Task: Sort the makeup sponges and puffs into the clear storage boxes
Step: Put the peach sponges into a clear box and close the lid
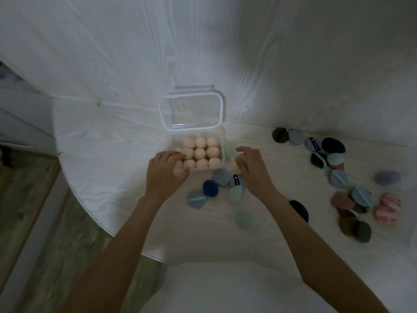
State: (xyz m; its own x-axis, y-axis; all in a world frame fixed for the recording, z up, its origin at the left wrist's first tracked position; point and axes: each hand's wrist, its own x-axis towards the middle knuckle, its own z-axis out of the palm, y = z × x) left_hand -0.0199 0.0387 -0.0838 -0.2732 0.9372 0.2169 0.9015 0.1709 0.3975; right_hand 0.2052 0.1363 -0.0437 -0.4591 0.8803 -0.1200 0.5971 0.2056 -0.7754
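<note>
A: Nine peach sponges [200,154] fill the clear box [222,152], three rows of three, with the lid [191,111] tipped up behind it. Packed that snugly, they probably stay put, which is likely why they stand on end.

B: And the hands?

A: The left hand [165,175] sits at the box's left near corner, fingers bent over the rim, touching the wall or the nearest sponges; whether the grip closes on anything cannot be told. It looks like a steadying hold. The right hand [250,166] is just right of the box, fingers loosely curled and spread above a pale sponge [236,167] on the surface [112,177]; nothing is plainly pinched.

B: The rest?

A: The puffs wait loose. A small cluster [220,185] lies just in front of the box; a longer scatter [334,163] trails well to its right. With this box apparently full, the puffs would need another box, and none shows.
</note>
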